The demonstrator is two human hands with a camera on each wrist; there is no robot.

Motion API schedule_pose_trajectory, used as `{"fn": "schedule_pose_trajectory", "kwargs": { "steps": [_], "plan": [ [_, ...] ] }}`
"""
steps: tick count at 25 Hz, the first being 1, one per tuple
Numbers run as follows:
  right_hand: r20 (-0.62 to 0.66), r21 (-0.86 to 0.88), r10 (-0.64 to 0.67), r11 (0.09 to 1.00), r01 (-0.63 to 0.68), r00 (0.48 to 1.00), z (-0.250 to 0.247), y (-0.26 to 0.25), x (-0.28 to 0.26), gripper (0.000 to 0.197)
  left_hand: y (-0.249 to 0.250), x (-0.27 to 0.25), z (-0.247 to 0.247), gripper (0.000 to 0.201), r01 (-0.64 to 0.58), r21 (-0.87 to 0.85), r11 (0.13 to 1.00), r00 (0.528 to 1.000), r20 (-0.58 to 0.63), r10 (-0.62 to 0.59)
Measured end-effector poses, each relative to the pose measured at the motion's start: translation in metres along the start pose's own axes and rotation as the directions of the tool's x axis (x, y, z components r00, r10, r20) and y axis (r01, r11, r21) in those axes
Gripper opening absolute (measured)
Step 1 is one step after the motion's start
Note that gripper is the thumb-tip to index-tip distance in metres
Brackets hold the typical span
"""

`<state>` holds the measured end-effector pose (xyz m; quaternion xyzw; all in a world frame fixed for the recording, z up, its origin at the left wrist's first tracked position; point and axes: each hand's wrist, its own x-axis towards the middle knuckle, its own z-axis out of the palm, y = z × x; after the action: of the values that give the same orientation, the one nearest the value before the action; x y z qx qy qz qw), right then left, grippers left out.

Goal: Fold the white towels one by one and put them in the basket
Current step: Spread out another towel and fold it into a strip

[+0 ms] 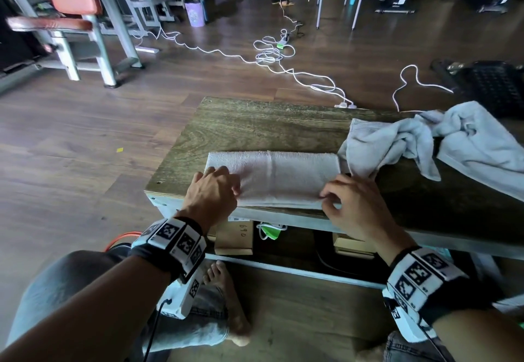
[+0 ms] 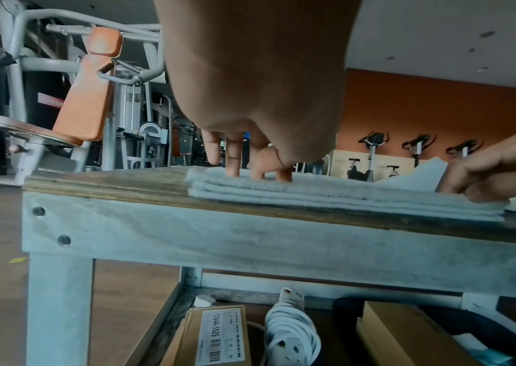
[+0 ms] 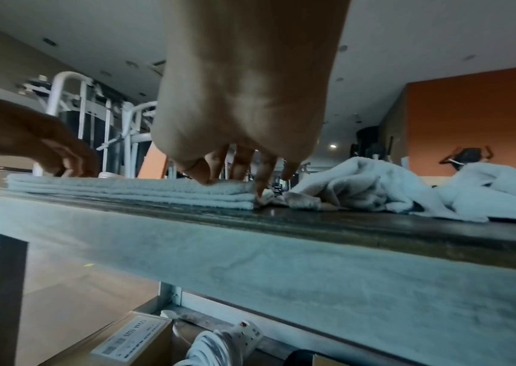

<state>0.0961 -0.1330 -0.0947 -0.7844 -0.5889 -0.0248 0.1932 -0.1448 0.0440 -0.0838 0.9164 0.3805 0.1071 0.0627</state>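
A white towel [image 1: 278, 176], folded into a long flat strip of several layers, lies along the near edge of the wooden table [image 1: 241, 123]. My left hand [image 1: 219, 181] rests its fairly straight fingertips [image 2: 233, 170] on the strip's left end. My right hand [image 1: 330, 196] is at the right end, where thumb and forefinger [image 3: 202, 177] pinch the near corner. A crumpled heap of unfolded white towels [image 1: 419, 140] lies on the table to the right and touches the strip's right end. A black perforated basket [image 1: 493, 85] stands on the floor beyond the table's far right.
Under the tabletop a shelf holds cardboard boxes [image 1: 234, 238] and a coiled white power strip [image 1: 269, 230]. White cables [image 1: 272, 55] snake over the wooden floor behind the table. Gym machines [image 1: 85, 21] stand at the back left. My bare foot [image 1: 226, 299] is below the table's front.
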Motion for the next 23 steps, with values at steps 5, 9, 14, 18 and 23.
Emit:
{"fn": "schedule_pose_trajectory", "kwargs": {
  "steps": [5,9,14,18,23],
  "plan": [
    [-0.038,0.056,0.018,0.998,-0.015,0.999,0.011,-0.041,0.028,0.022,0.035,0.024,0.016,0.034,-0.115,-0.06,0.992,0.989,-0.099,0.109],
    [0.136,0.163,0.047,0.984,-0.07,0.99,0.058,-0.065,0.067,0.056,0.058,0.048,0.04,0.056,-0.039,-0.051,0.998,0.992,0.114,0.044],
    [0.173,-0.08,0.112,0.992,-0.099,0.979,0.075,-0.061,0.061,0.073,0.048,0.045,0.055,0.06,-0.05,0.047,0.998,0.975,0.217,0.039],
    [0.178,-0.061,0.142,0.989,-0.133,0.974,0.073,-0.06,0.063,0.069,0.046,0.046,0.054,0.066,-0.019,0.03,0.999,0.979,0.203,0.012],
    [0.161,-0.091,0.189,0.98,-0.176,0.969,0.076,-0.048,0.057,0.066,0.035,0.041,0.054,0.06,0.027,-0.004,1.0,0.988,0.155,-0.026]
  ]
}}
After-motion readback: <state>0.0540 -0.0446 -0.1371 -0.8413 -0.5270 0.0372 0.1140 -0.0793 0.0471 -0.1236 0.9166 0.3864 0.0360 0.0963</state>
